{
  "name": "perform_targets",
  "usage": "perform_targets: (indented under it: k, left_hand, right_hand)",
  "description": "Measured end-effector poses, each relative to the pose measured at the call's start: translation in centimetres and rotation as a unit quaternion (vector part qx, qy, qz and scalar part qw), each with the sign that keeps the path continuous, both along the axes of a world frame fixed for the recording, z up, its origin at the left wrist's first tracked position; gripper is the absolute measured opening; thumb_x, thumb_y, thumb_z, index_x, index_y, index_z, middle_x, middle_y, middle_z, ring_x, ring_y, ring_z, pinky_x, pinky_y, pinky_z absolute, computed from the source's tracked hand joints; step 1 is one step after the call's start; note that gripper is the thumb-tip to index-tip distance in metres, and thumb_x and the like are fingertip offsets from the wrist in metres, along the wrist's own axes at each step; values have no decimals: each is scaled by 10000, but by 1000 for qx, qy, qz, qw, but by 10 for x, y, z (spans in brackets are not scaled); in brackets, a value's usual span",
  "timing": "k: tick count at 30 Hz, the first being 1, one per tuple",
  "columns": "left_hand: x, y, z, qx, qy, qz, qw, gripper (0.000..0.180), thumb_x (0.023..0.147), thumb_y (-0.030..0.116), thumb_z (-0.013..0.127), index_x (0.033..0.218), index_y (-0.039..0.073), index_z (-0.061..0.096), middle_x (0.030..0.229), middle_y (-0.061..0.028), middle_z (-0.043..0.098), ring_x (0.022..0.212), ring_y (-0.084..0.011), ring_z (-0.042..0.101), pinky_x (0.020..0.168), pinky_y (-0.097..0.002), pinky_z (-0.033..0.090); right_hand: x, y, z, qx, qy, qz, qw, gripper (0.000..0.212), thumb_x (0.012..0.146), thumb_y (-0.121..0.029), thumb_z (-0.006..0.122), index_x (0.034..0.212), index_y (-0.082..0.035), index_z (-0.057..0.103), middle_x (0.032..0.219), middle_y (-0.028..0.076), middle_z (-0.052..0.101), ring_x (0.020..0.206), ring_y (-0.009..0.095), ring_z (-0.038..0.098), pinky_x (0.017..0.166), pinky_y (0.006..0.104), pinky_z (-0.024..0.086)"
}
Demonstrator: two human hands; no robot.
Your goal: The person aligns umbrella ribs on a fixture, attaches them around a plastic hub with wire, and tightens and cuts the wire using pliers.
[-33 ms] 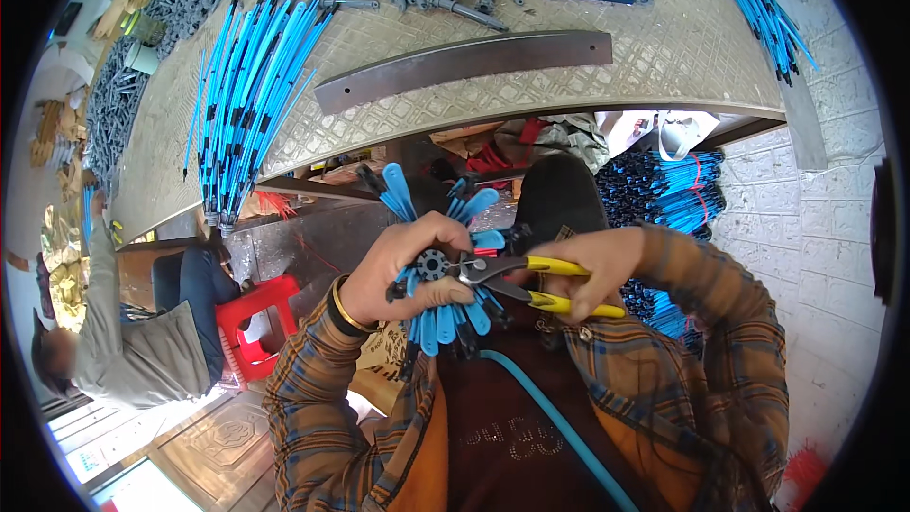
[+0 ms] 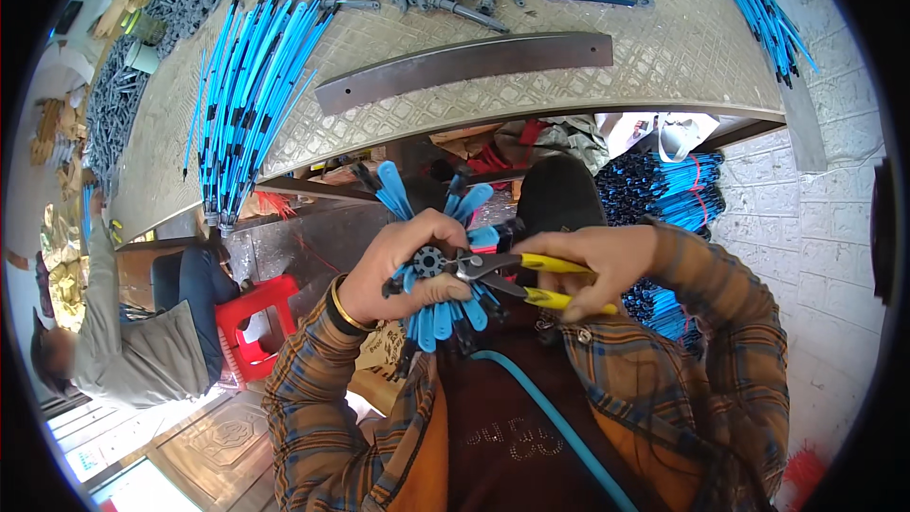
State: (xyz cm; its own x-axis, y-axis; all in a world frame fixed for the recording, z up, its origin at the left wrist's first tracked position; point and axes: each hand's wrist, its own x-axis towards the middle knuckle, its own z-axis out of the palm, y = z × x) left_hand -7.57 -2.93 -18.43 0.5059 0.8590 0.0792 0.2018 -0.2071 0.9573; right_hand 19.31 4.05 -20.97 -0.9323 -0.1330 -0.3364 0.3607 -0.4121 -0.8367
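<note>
Left hand (image 2: 398, 270) fingers curled tight round blue-ribbed hub (image 2: 431, 265) held over lap; right hand (image 2: 592, 270) squeezes yellow pliers (image 2: 517, 275) w/ tips on hub centre; slip could nick fingers

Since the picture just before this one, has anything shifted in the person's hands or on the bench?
Nothing visibly changed. The left hand grips the blue-spoked hub assembly as before, and the right hand holds the yellow-handled pliers with their tip at the hub. The blue rods and the metal strip lie in the same places on the bench.
</note>
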Motion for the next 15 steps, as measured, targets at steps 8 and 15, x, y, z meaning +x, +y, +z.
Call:
perform_targets:
  k: [8, 15]
  left_hand:
    - [0, 1, -5, -48, -21, 19, 998, 388, 705, 218, 754, 947, 25, 520, 837, -54, 540, 768, -143, 541, 687, -266, 424]
    - [-10, 4, 0, -49, -24, 57, 997, 440, 691, 277, 759, 967, 24, 527, 841, -43, 539, 790, -128, 526, 709, -261, 417]
  right_hand:
    - [4, 2, -7, -169, -109, -47, 978, 631, 772, -232, 664, 1253, 30, 350, 863, 131, 599, 690, 210, 625, 576, 278, 517]
    - [-7, -4, 33, 474, 51, -134, 869, 558, 811, -308, 634, 1199, 28, 415, 992, 130, 575, 854, 173, 609, 676, 261, 500]
